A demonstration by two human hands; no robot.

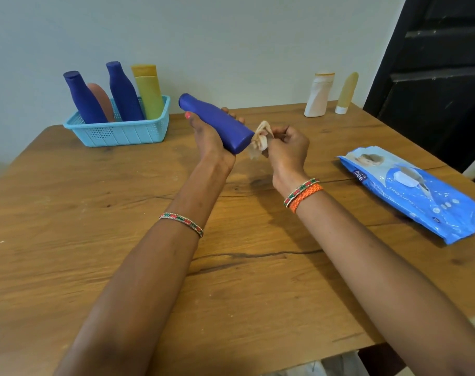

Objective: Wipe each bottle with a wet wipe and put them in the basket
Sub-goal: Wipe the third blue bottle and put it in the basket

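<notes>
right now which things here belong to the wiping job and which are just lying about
Job:
- blue bottle in left hand
- wet wipe in right hand
- basket
- white bottle, yellow tube, unwiped
- wipes pack

Lying about:
- table
- dark door

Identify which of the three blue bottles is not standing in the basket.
The blue plastic bottle gripped in the left hand, tilted above the table; the other two stand in the light blue basket.

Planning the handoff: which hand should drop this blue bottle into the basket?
Left. The left hand already grips the blue bottle, and the basket sits on its side; the right hand holds the wipe.
</notes>
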